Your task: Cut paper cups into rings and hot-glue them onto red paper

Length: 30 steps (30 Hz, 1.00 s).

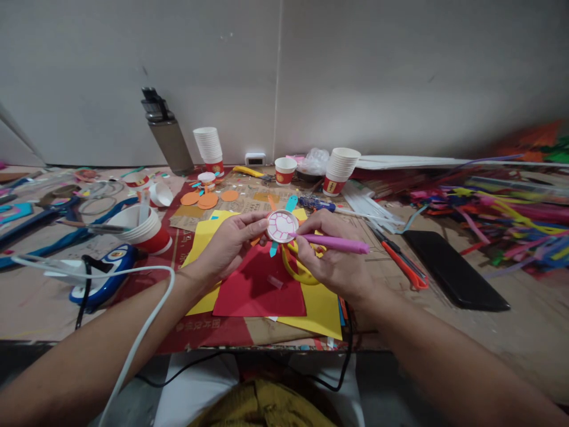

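1. The white turtle figure (pixel 281 228), patterned with pink lines, is held up over the red sheet (pixel 258 293), its teal head pointing to about one o'clock.
2. Left hand (pixel 237 238): thumb and fingers pinch the figure's rim at nine o'clock.
3. Right hand (pixel 332 252): fingers grip a pink pen (pixel 340 244) — its tip at the figure's four o'clock edge, though contact is hard to tell.
4. From the figure, a paper cup (pixel 285 172) stands at twelve — orange discs (pixel 207 201) lie near ten.
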Motion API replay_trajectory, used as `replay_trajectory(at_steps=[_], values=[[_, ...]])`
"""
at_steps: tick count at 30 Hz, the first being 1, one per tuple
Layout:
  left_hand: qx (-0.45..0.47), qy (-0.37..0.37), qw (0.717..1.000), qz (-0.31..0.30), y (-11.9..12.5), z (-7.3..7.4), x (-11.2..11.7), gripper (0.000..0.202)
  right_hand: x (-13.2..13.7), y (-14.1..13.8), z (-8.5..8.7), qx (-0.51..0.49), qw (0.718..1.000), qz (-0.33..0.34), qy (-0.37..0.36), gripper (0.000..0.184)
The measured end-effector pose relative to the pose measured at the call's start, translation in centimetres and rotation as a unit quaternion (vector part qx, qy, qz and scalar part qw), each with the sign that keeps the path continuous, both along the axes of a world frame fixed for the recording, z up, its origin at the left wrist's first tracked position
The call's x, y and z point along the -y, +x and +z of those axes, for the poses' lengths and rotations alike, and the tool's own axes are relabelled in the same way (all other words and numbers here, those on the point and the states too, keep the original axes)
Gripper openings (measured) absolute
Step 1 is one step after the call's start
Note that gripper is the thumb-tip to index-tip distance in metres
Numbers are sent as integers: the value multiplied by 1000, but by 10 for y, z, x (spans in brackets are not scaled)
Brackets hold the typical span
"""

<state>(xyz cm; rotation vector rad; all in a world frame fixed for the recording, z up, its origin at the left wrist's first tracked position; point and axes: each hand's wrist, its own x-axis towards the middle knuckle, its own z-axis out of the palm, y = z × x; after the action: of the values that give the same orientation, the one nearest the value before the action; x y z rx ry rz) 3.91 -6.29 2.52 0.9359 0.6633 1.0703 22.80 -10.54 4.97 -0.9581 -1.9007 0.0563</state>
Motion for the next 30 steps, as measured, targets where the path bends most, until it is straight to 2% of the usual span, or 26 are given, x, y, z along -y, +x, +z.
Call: replay_trajectory(at_steps=[20,30], values=[[-6,-8,1000,6,2,2,2,28,-3,-1,-3,-4,999,30,-12,8],[-24,33,999,8,2,1,0,26,-1,0,-1,-19,999,16,-21,5]])
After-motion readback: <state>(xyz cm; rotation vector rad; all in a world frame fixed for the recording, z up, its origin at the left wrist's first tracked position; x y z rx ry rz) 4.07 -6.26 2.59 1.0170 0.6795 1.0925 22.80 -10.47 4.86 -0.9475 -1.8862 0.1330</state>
